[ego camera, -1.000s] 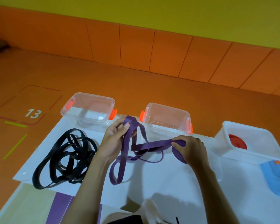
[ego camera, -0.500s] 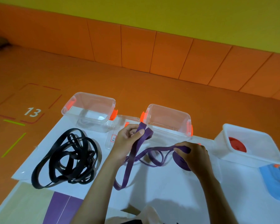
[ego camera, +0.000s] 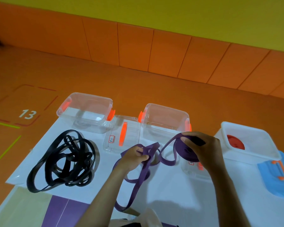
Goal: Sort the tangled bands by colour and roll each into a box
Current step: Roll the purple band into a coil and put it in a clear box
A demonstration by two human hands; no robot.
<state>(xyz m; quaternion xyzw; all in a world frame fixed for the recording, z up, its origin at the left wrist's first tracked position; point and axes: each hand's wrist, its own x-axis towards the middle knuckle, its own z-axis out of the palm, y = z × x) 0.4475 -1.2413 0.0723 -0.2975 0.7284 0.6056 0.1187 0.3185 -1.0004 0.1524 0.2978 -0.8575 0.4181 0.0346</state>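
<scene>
Purple band (ego camera: 138,182) is in both hands, just above the worktop (ego camera: 179,202) and in front of the middle clear box (ego camera: 166,107). R hand (ego camera: 202,149) grips the part wound into a roll. Its fingers (ego camera: 189,140) curl over the top and are clamped on the roll, above a clear lid (ego camera: 193,173) w/ an orange handle.

From the roll the strip runs left in a low loop to the L hand (ego camera: 133,158). That hand's fingers are curled together round the strip, pinching it, w/ a fold sticking up past the knuckles. The rest of the band drops from the L hand, loops on the worktop and trails toward the person's body at the bottom edge.

Black band (ego camera: 69,157) lies in a loose tangle on the left of the worktop, well apart from both hands. Behind it stands the left clear box (ego camera: 88,96), w/ orange clips. Btwn the two clear boxes a second clear lid (ego camera: 131,128) lies flat; it has an orange handle and a small label, text too small to read.

On the right, a white box (ego camera: 252,157) holds a red roll (ego camera: 235,143). Just beside it, nearer the person, lies a blue lid (ego camera: 275,182) w/ an orange handle. The floor beyond is orange, w/ a marked square and the number 13 (ego camera: 27,114).
</scene>
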